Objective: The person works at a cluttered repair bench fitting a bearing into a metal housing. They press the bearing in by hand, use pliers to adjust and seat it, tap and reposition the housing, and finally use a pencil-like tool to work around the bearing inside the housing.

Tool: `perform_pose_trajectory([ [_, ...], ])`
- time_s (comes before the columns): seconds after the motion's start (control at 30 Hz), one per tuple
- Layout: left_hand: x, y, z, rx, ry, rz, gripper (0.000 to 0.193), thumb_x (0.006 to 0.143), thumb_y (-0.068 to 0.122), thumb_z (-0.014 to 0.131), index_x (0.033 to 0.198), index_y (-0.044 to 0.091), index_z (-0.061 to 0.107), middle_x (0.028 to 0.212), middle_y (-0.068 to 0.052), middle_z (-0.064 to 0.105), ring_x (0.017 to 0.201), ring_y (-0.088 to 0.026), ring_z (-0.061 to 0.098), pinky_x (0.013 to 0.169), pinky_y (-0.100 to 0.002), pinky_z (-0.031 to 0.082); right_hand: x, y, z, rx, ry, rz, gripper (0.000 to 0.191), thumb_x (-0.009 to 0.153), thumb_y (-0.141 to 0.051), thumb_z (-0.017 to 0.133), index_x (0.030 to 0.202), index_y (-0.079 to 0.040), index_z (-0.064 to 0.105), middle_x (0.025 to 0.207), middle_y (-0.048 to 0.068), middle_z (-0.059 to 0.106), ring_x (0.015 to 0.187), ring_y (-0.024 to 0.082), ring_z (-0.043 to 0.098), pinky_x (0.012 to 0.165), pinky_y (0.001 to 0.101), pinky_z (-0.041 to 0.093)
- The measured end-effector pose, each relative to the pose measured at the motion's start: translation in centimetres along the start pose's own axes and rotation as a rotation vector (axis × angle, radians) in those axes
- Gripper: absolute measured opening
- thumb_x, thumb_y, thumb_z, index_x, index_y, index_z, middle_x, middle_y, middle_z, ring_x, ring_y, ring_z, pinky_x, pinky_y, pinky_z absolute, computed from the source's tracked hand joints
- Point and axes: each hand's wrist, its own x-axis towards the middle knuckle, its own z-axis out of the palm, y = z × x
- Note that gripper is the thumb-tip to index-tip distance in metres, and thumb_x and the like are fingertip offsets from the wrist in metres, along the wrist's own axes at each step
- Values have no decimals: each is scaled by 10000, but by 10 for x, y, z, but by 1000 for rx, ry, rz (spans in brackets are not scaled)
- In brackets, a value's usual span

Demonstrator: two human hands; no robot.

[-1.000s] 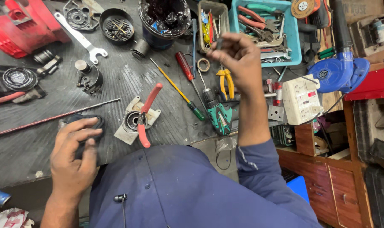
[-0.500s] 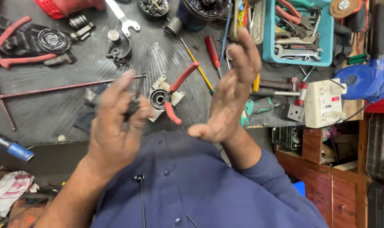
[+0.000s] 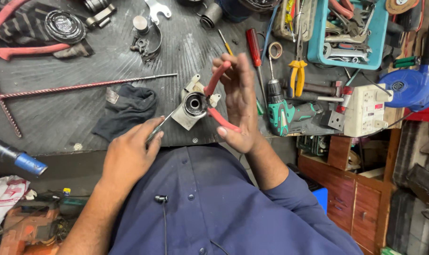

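Closing in now: right hand (image 3: 238, 106) has picked up pliers (image 3: 214, 97), grip clamped, at housing (image 3: 193, 106); left hand (image 3: 129, 156) pinches a pick (image 3: 160, 125) beside it.

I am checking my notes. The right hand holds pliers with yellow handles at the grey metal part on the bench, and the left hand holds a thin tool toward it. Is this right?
Not quite: the pliers in the right hand have red handles, not yellow, as the head view shows. The rest stands: they meet the grey metal part, and the left hand holds a thin tool toward it.
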Motion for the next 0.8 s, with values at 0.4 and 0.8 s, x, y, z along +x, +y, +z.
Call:
perform_pose_trajectory([
  [0.4,13,-12,-21,57,-216,-38,240,909,265,676,1123,159,701,919,-91,752,735,-368,711,626,-470,557,11,-6,8,-30,17,59,1019,845,-517,722,1667,-128,263,1562,45,293,1433,277,431,1192,461,421],
  [0.8,20,-13,-8,-91,-196,-1,242,915,252,686,1131,144,711,932,-92,754,728,-339,719,625,-438,563,6,1,14,39,107,73,858,850,-488,736,1563,-200,355,1465,60,407,1279,235,507,1077,440,483],
])
